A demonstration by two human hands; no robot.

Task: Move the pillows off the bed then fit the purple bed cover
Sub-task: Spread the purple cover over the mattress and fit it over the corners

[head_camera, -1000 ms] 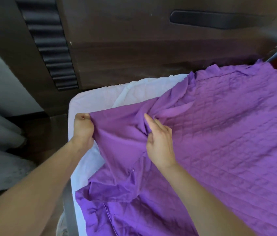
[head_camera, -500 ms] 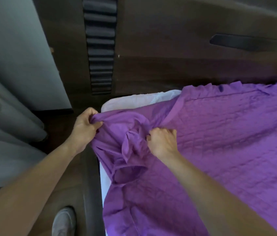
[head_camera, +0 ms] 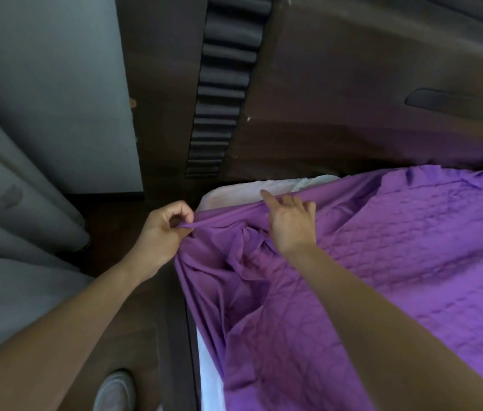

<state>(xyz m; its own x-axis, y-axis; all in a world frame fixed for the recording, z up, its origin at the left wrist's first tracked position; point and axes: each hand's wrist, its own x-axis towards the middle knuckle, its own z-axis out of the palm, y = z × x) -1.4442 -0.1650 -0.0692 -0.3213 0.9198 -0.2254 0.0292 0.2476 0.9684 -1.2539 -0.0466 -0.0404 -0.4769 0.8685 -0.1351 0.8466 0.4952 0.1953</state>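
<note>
Pinching the hem of the purple cover [head_camera: 412, 262] between thumb and curled fingers, the left hand [head_camera: 163, 232] is holding it just off the corner of the mattress [head_camera: 264, 188]. The right hand [head_camera: 292, 223] is gripping the same hem farther along (index finger straight, the others curled over the fabric). The cover is lying rumpled across the mattress, leaving its white corner showing beside the dark headboard [head_camera: 352, 129].

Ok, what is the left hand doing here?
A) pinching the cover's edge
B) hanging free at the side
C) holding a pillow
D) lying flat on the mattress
A: the left hand has thumb and fingers closed on a drawn-out fold of the cover edge, just off the bare white mattress corner.
</note>
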